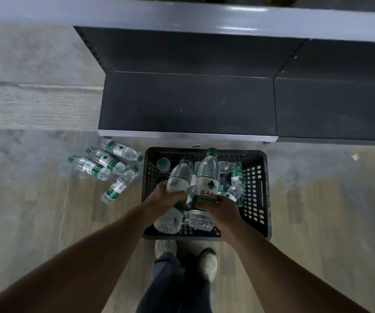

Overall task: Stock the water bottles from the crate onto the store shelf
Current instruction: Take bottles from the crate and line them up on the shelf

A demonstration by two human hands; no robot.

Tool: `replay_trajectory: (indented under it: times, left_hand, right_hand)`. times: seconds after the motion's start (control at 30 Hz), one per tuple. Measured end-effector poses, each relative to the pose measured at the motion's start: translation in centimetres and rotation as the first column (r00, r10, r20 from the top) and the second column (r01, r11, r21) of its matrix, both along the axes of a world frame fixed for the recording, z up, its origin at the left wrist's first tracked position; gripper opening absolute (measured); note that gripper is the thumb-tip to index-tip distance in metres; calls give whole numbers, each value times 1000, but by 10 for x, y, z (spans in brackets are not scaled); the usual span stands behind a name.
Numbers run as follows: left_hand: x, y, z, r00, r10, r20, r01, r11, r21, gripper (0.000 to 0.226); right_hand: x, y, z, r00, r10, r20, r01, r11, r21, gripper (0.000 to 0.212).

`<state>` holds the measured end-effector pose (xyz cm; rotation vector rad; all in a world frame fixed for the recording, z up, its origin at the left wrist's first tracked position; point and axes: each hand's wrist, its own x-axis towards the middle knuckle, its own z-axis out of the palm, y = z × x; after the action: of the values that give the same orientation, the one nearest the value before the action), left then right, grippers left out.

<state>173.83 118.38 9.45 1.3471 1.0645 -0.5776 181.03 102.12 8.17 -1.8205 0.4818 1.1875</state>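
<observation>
The store shelf [186, 102] is the largest item: a dark, bare bottom deck with a pale front lip, under an upper shelf edge [182, 16] that limits headroom. Its open surface gives wide room for standing bottles; the side panel at left and the seam to the adjoining bay at right bound it.

The black crate [259, 188] sits on the wood-pattern floor [46, 222], just in front of the shelf lip, so the carry looks short. More water bottles lie loose inside it.

Four loose bottles [105, 163] lie on their sides on the floor beside the crate's left wall, clear of the direct path to the shelf.

The left hand [164, 197] grips the left bottle [178, 177] around its label, fingers curled about it. The right hand [218, 207] grips the right bottle [207, 181] low on its label, fingers wrapped around it. Both bottles are above the crate, caps pointing toward the shelf, probably to go in cap-up. Judged step: lifting two bottles clear of the crate rim.
</observation>
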Motion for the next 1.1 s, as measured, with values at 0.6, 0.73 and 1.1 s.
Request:
replay_trajectory:
  times: [0.6, 0.73, 1.1]
  left_hand:
    - [-6, -16, 51, 989, 147, 30, -145, 988, -44, 25]
    - [-2, -13, 83, 984, 163, 78, -157, 985, -77, 25]
    - [11, -6, 184, 986, 23, 167, -37, 996, 78, 21]
  right_hand:
    - [13, -16, 60, 987, 73, 140, -70, 997, -23, 36]
    - [21, -14, 91, 981, 84, 174, -81, 996, -24, 40]
    - [44, -7, 195, 924, 212, 319, -200, 977, -71, 39]
